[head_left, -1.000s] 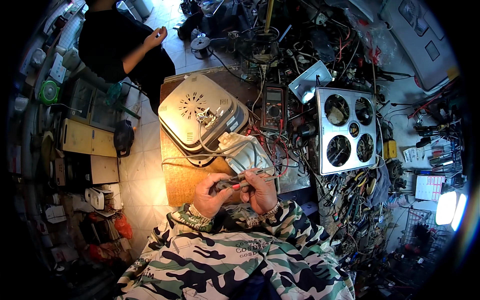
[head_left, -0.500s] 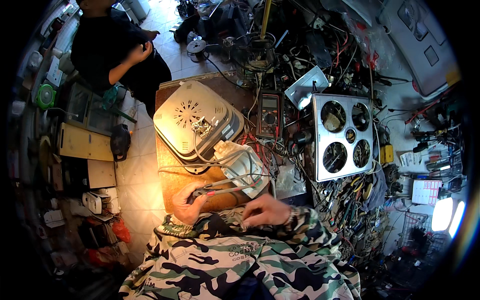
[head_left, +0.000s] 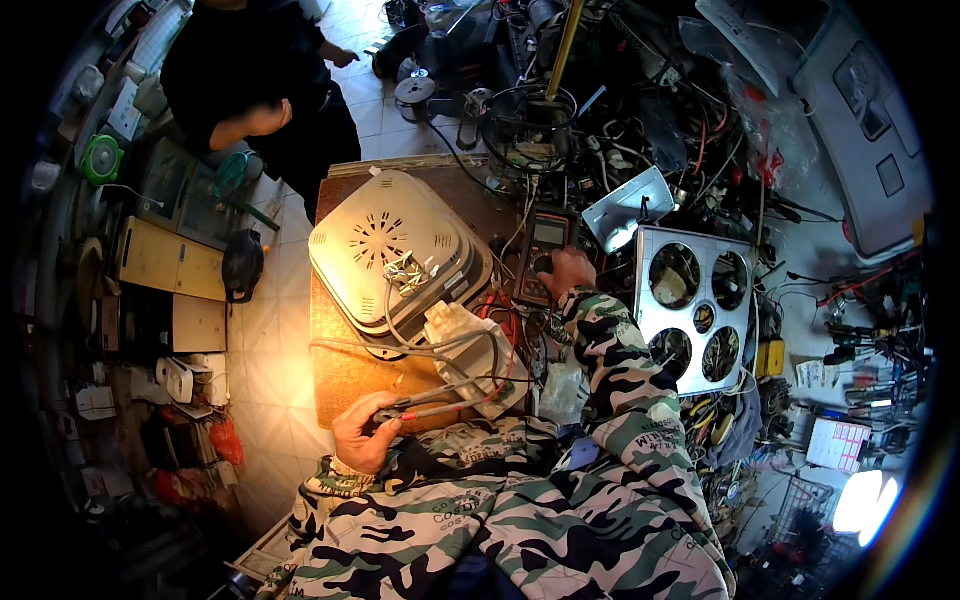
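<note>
My left hand (head_left: 364, 432) is closed at the front edge of the wooden bench, gripping a pair of test probes (head_left: 440, 408) with red and dark parts; a small dark piece at their tips is partly hidden by my fingers. My right hand (head_left: 568, 272) reaches over the multimeter (head_left: 549, 232), its fingers curled at the dial, which they mostly cover. Between my hands lies a whitish casing (head_left: 478, 365) with cables across it. Beyond my left hand, a beige square appliance (head_left: 385, 245) with vent slots rests upside down, a bundled cord on top.
A metal panel with round holes (head_left: 703, 318) stands right of the bench, among piled tools and wires. Behind the multimeter is a black wire basket (head_left: 528, 125). A person in dark clothes (head_left: 265, 90) stands at the far left, beside a cluttered shelf.
My right hand has moved from in front of my body forward and right onto the multimeter. My left hand keeps its hold on the probes, a little lower and further left. The view has shifted slightly.
</note>
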